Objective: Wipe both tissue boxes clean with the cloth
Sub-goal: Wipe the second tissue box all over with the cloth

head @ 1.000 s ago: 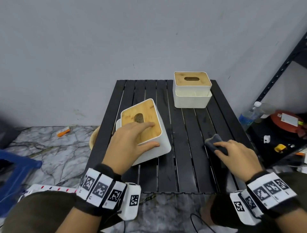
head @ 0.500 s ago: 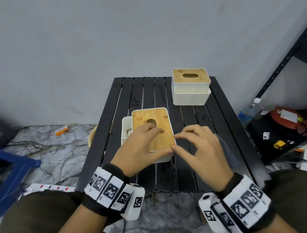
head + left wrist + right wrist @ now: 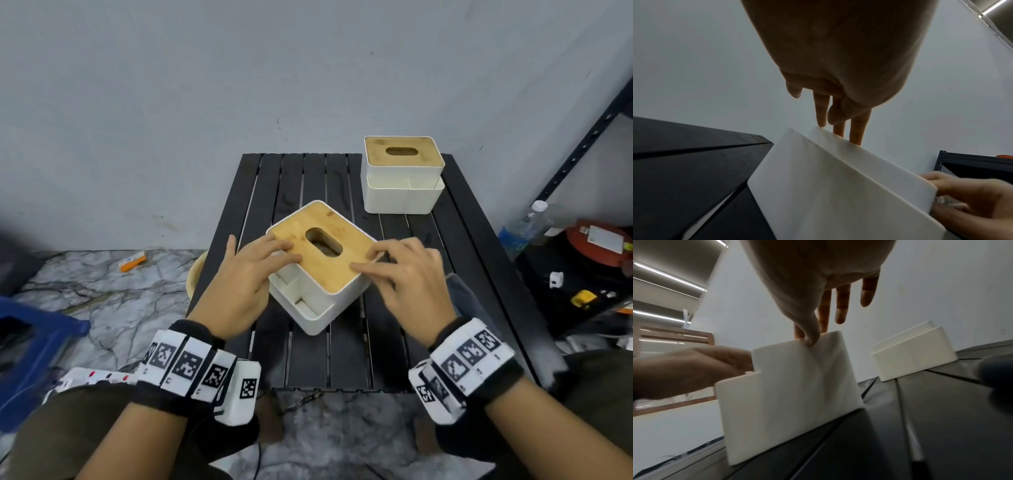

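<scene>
Lower centre of the head view, the near tissue box [image 3: 320, 270] has a matt wood-grain lid on a smooth white body, probably plastic. The far tissue box [image 3: 401, 173], upper right, looks alike. The slatted table [image 3: 291, 178] is black with a slight sheen.

A makeshift work or storage corner of a plain indoor room, not a furnished living space. A small black slatted folding table [image 3: 308, 342] stands against a bare, scuffed pale grey wall [image 3: 205, 102] on a grey marble-patterned floor [image 3: 113, 294]. To the right, a black perforated metal shelving rack [image 3: 582, 144] holds loose clutter: a clear plastic water bottle with a blue label [image 3: 520, 226], a round red and black device [image 3: 603, 243], and small yellow and white parts. On the left, a blue plastic stool [image 3: 30, 342] sits on the floor. The right wrist view shows long ceiling strip lights [image 3: 670, 275].
</scene>
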